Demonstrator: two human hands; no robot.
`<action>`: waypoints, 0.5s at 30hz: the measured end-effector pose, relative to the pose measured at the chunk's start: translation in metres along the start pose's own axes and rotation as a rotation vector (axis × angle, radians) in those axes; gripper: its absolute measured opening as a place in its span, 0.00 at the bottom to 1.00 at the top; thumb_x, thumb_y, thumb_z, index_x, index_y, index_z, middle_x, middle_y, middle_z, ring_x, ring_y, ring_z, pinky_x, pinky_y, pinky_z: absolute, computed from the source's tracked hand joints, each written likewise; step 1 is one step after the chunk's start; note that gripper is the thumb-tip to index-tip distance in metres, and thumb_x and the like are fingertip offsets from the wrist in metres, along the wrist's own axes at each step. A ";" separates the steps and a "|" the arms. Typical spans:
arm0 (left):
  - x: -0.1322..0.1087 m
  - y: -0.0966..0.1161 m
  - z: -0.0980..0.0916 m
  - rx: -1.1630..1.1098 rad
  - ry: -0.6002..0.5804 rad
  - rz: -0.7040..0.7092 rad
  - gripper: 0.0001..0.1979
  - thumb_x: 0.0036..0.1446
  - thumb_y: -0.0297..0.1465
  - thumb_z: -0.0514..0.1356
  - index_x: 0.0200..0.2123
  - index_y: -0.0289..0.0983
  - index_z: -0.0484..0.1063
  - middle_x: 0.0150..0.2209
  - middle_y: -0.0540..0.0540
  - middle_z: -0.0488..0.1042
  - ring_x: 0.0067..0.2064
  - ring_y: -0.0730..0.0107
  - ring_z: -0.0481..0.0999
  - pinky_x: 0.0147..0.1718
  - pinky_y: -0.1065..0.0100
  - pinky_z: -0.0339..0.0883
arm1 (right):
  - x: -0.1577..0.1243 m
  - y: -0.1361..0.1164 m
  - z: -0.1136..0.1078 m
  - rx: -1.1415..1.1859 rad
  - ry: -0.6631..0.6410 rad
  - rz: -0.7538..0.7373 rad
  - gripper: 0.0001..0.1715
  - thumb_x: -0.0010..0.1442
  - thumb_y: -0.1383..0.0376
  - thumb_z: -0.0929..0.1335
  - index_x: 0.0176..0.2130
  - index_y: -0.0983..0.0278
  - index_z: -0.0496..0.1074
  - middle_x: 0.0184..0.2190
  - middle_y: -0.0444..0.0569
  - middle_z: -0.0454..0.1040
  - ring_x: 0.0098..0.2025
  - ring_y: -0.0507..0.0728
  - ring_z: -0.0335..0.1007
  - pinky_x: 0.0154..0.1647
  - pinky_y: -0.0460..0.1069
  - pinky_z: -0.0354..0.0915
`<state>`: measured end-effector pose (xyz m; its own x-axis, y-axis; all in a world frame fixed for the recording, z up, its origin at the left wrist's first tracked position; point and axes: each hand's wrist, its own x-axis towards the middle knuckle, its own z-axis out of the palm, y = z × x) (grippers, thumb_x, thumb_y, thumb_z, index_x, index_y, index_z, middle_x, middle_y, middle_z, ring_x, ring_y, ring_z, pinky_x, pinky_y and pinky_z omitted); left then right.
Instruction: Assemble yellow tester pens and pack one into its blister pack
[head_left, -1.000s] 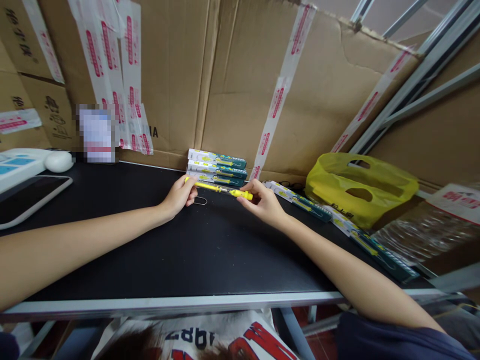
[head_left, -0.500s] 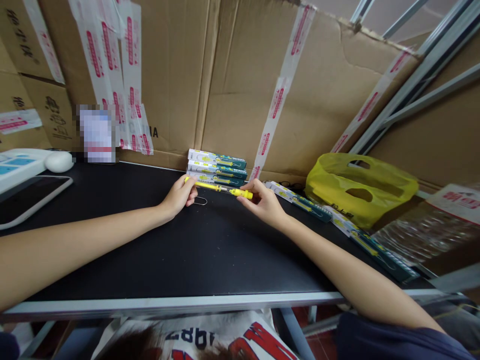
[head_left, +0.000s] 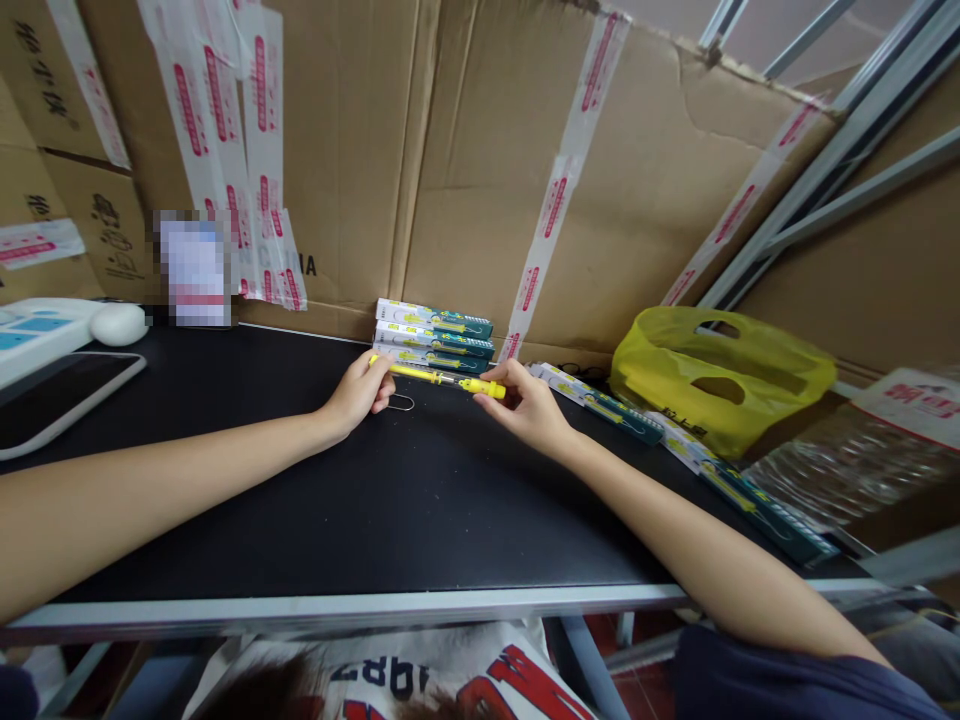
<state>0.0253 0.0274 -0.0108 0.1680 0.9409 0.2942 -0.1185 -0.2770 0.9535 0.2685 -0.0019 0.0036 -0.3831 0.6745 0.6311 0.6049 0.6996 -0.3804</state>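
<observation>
A slim yellow tool (head_left: 416, 372) with a short metal section near its middle is held level above the black table (head_left: 420, 500). My left hand (head_left: 360, 393) pinches its left end. At the thicker right end, the fingers of my right hand (head_left: 525, 400) are closed around it. A thin metal wire loop (head_left: 403, 403) shows beside my left fingertips; where its other end goes is hidden by the hand. Just behind the tool, small white and green boxes (head_left: 435, 335) lie stacked against the cardboard.
More slim boxes (head_left: 600, 402) lie to the right, by a yellow plastic bag (head_left: 720, 375) and clear plastic packaging (head_left: 825, 460). A dark-screened device (head_left: 64, 400) and a white rounded object (head_left: 118, 324) are at the left. Taped cardboard (head_left: 480, 150) rises behind.
</observation>
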 end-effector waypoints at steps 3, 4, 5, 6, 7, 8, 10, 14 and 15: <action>0.000 0.001 0.001 0.001 0.004 -0.007 0.09 0.61 0.32 0.49 0.28 0.38 0.55 0.15 0.58 0.57 0.13 0.83 0.55 0.12 0.80 0.47 | 0.000 0.001 0.000 -0.009 0.001 -0.003 0.11 0.57 0.60 0.67 0.37 0.62 0.63 0.27 0.44 0.69 0.23 0.49 0.59 0.23 0.45 0.57; 0.000 0.001 0.001 0.003 0.003 -0.008 0.09 0.61 0.32 0.48 0.28 0.38 0.55 0.14 0.58 0.57 0.13 0.83 0.55 0.12 0.80 0.47 | 0.000 0.001 0.000 -0.010 0.002 -0.005 0.11 0.57 0.60 0.67 0.37 0.62 0.63 0.27 0.44 0.69 0.23 0.49 0.59 0.24 0.45 0.57; 0.000 0.001 0.001 0.004 0.002 -0.010 0.09 0.61 0.32 0.48 0.28 0.38 0.55 0.14 0.59 0.57 0.12 0.83 0.55 0.12 0.80 0.47 | 0.000 0.001 0.000 -0.012 0.003 -0.007 0.11 0.57 0.60 0.67 0.37 0.62 0.63 0.27 0.44 0.69 0.23 0.49 0.59 0.24 0.45 0.57; 0.000 0.001 0.001 0.005 0.000 -0.013 0.09 0.61 0.32 0.48 0.28 0.38 0.55 0.14 0.59 0.57 0.12 0.83 0.55 0.12 0.80 0.47 | 0.000 0.001 0.000 -0.013 0.003 -0.009 0.11 0.57 0.60 0.67 0.37 0.62 0.63 0.26 0.44 0.68 0.23 0.49 0.59 0.23 0.45 0.57; 0.000 0.001 0.001 0.006 0.000 -0.015 0.09 0.61 0.32 0.48 0.28 0.38 0.55 0.14 0.59 0.57 0.12 0.83 0.55 0.12 0.80 0.47 | 0.000 0.001 0.000 -0.013 0.005 -0.011 0.11 0.57 0.60 0.67 0.37 0.62 0.63 0.26 0.44 0.68 0.22 0.49 0.58 0.23 0.45 0.57; 0.001 0.001 0.001 0.006 0.000 -0.017 0.09 0.61 0.31 0.48 0.28 0.38 0.55 0.14 0.59 0.57 0.12 0.83 0.55 0.12 0.80 0.47 | 0.000 0.001 0.000 -0.012 0.005 -0.013 0.11 0.57 0.61 0.68 0.37 0.62 0.63 0.26 0.43 0.68 0.22 0.49 0.58 0.23 0.45 0.57; 0.001 0.000 0.001 0.005 0.000 -0.017 0.09 0.61 0.32 0.48 0.28 0.38 0.55 0.14 0.59 0.57 0.12 0.83 0.55 0.12 0.80 0.47 | 0.000 0.001 0.000 -0.011 0.006 -0.014 0.10 0.56 0.61 0.68 0.37 0.62 0.63 0.25 0.43 0.68 0.22 0.49 0.57 0.23 0.45 0.57; 0.001 0.000 0.001 -0.002 0.002 -0.013 0.09 0.61 0.32 0.49 0.28 0.38 0.55 0.14 0.59 0.57 0.12 0.83 0.55 0.12 0.80 0.47 | -0.001 0.000 0.000 -0.009 0.004 -0.019 0.10 0.56 0.61 0.68 0.36 0.62 0.62 0.26 0.43 0.68 0.22 0.49 0.58 0.23 0.45 0.56; 0.000 0.000 0.001 -0.004 0.004 -0.013 0.09 0.61 0.31 0.49 0.28 0.38 0.55 0.14 0.59 0.57 0.12 0.83 0.55 0.12 0.80 0.47 | -0.001 0.000 0.000 -0.010 0.003 -0.020 0.10 0.56 0.61 0.68 0.36 0.62 0.62 0.26 0.43 0.68 0.22 0.49 0.58 0.23 0.45 0.57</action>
<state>0.0261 0.0276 -0.0103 0.1656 0.9453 0.2811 -0.1206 -0.2635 0.9571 0.2688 -0.0026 0.0037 -0.3930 0.6600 0.6403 0.6040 0.7103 -0.3615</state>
